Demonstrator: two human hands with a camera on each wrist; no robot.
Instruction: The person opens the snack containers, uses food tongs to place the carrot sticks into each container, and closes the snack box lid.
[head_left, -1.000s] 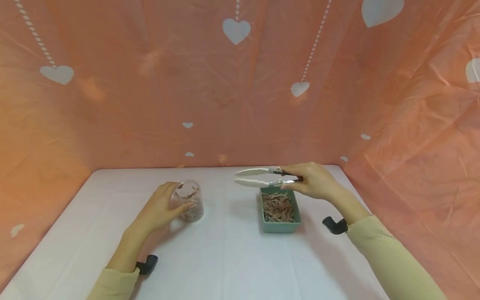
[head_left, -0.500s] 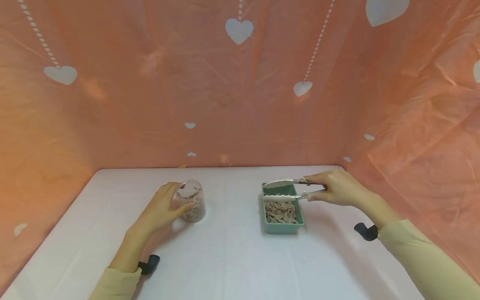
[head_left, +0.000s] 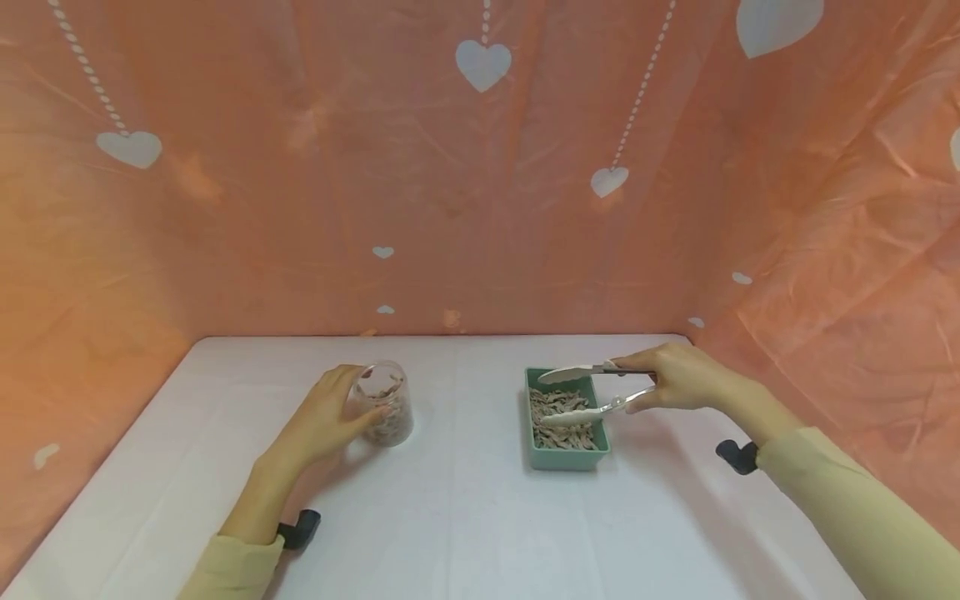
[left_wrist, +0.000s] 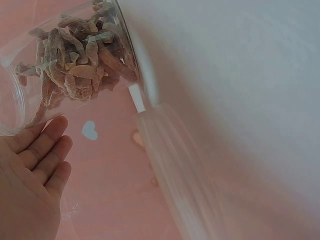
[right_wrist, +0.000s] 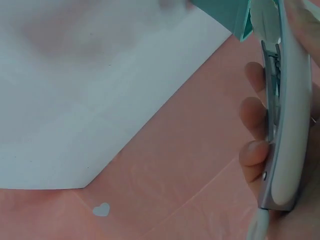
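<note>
My left hand [head_left: 327, 415] holds a clear jar [head_left: 393, 421] upright on the table, thumb across its near side. Curled brown dried strips [left_wrist: 80, 57] lie inside it, filling its lower part in the head view. My right hand [head_left: 686, 379] grips a pair of tongs [head_left: 615, 403] by the handle, its fingers wrapped round it in the right wrist view. The white tong tips are spread apart over a green rectangular tub [head_left: 566, 460], which holds many similar brown strips [head_left: 557, 404]. The nearer tip overlaps the strips in view; whether it touches them I cannot tell.
A white-covered table [head_left: 465, 525] carries the jar at left and the tub at right. An orange cloth [head_left: 420, 167] with pale hearts hangs behind and along both sides. A black wrist mount [head_left: 298, 529] sits on the left forearm, another [head_left: 737, 457] on the right.
My right hand has moved right and down, bringing the tongs from left of the tub to over it. The tong tips have spread wider. The left hand stays on the jar.
</note>
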